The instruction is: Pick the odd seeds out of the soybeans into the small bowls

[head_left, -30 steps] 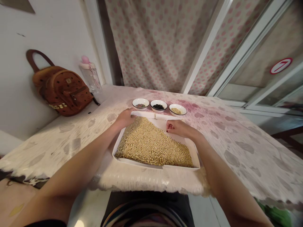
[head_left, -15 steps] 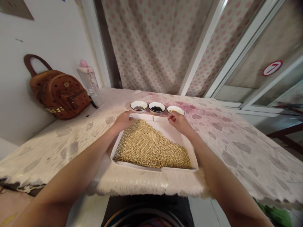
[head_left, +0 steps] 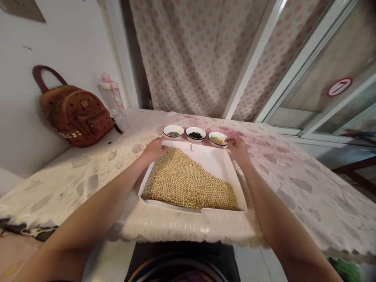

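Since the last frame the right hand (head_left: pixel 236 147) has shifted outward to the right bowl (head_left: pixel 217 134), one o'clock of the tray (head_left: pixel 216 159), so it works beyond it. I see backpack (head_left: pixel 85 117) and bottle (head_left: pixel 111 98) at ten, blocking nothing; left hand (head_left: pixel 155 149) at the tray's eleven-o'clock corner, grip hidden; left bowl (head_left: pixel 173 128); beans (head_left: pixel 188 184) in the tray; middle bowl (head_left: pixel 195 129); right fingers (head_left: pixel 230 140) bunched, hold unclear.

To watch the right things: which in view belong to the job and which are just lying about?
In the job:
white rectangular tray
round tan beans
three round white dark-rimmed bowls

Lying about:
brown zipped backpack
clear pink-topped bottle
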`<state>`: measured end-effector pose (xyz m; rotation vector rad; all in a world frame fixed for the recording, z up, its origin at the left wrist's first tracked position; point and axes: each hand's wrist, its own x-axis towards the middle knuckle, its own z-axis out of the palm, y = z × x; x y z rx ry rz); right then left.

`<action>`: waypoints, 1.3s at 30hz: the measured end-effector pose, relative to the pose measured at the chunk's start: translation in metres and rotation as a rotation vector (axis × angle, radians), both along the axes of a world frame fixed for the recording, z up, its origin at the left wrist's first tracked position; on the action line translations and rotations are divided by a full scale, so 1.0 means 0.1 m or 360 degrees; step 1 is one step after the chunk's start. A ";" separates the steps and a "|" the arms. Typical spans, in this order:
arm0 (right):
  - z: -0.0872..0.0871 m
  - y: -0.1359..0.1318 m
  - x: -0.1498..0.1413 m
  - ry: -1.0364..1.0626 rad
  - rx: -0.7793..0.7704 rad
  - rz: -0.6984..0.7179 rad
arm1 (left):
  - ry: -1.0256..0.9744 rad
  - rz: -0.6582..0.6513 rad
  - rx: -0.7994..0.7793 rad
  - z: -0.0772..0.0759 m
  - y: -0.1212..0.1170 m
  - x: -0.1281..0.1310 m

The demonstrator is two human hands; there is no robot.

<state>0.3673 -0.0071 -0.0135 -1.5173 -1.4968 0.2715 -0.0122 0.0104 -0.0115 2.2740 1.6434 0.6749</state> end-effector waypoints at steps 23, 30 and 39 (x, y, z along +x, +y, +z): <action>0.20 -0.42 -0.70 -0.0631 -0.0686 0.0916 | -0.0022 -0.0032 0.0016 -0.04 0.03 -0.02; 0.23 -0.45 -0.72 -0.0591 -0.0725 0.0980 | -0.0012 -0.0034 0.0006 -0.03 0.04 -0.02; 0.27 -0.51 -0.76 -0.0908 -0.0602 0.0871 | -0.0014 -0.0030 0.0012 -0.03 0.02 -0.02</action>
